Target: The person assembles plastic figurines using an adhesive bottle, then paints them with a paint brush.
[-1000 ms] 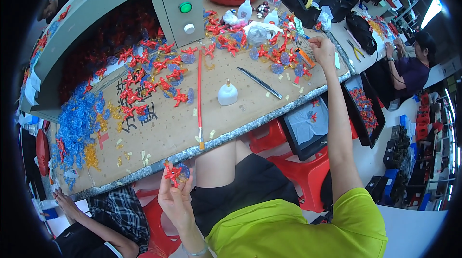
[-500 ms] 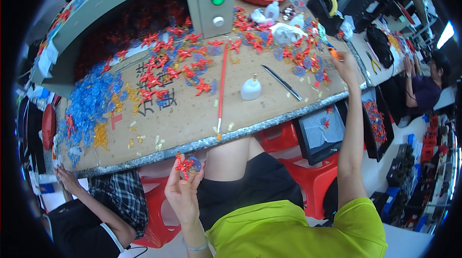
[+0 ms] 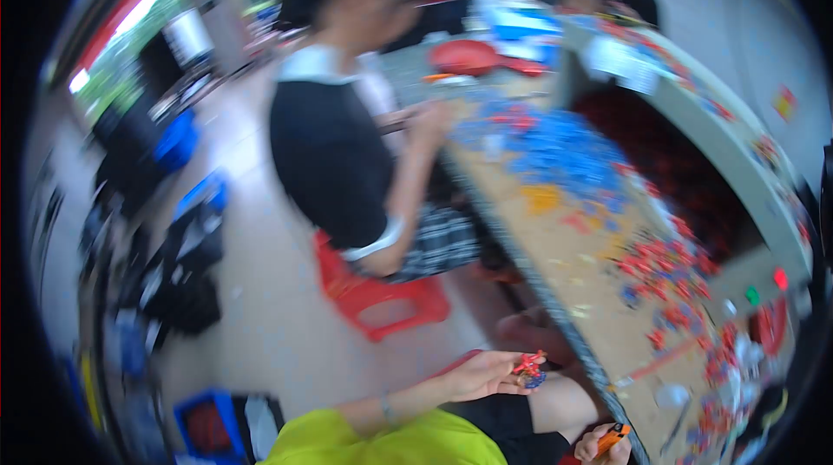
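Observation:
My left hand [image 3: 477,377] is closed over my lap, its fingertips pinching a small red plastic toy figure [image 3: 527,364] with a blue clear part at its lower side. At the table edge, my right hand [image 3: 595,447] is wrapped round an orange handheld tool [image 3: 613,439] with dark patches; blur hides its exact kind. Both hands are apart from the tabletop. Nearest them on the brown cardboard table cover [image 3: 568,265] lies a red-handled brush [image 3: 664,361], with a white squeeze bottle [image 3: 672,396] beyond it.
A co-worker in a dark top [image 3: 334,153] sits on a red stool [image 3: 382,309] at the left. Piles of blue pieces [image 3: 560,153] and red figures [image 3: 664,270] cover the table before a grey machine [image 3: 746,118] with a dark opening. A blue crate [image 3: 208,426] stands on the floor.
My view has swung left toward the co-worker and the floor. My right hand, with the orange tool, has come from the table's far right to the near edge, closer to my left hand.

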{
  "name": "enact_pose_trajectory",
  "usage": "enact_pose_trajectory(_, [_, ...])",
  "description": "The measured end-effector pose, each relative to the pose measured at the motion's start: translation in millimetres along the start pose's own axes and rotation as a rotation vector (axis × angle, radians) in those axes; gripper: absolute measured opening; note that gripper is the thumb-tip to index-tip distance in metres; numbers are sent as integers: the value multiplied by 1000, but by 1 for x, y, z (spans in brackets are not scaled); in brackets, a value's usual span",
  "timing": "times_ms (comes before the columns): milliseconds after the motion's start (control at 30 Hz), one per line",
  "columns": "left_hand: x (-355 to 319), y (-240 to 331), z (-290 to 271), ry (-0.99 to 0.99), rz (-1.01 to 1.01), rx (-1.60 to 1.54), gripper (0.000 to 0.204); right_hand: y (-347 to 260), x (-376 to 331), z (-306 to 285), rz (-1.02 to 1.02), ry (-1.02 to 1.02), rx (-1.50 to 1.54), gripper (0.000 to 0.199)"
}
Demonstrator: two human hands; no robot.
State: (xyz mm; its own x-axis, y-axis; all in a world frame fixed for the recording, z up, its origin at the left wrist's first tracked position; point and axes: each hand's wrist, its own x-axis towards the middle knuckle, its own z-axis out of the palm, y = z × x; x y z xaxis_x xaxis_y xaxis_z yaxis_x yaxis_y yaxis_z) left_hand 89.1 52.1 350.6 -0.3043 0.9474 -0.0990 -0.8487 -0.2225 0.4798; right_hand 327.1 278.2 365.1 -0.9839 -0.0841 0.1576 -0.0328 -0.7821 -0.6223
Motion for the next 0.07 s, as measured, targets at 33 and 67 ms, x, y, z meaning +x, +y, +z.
enact_pose_trajectory(33, [-14,4,-16,4,-75,-45,67,-1,17,-8,72,81,-88,59])
enact_pose_trajectory(67, [-36,7,-31,114,-28,-93,70,6,16,-26,140,154,-187,63])
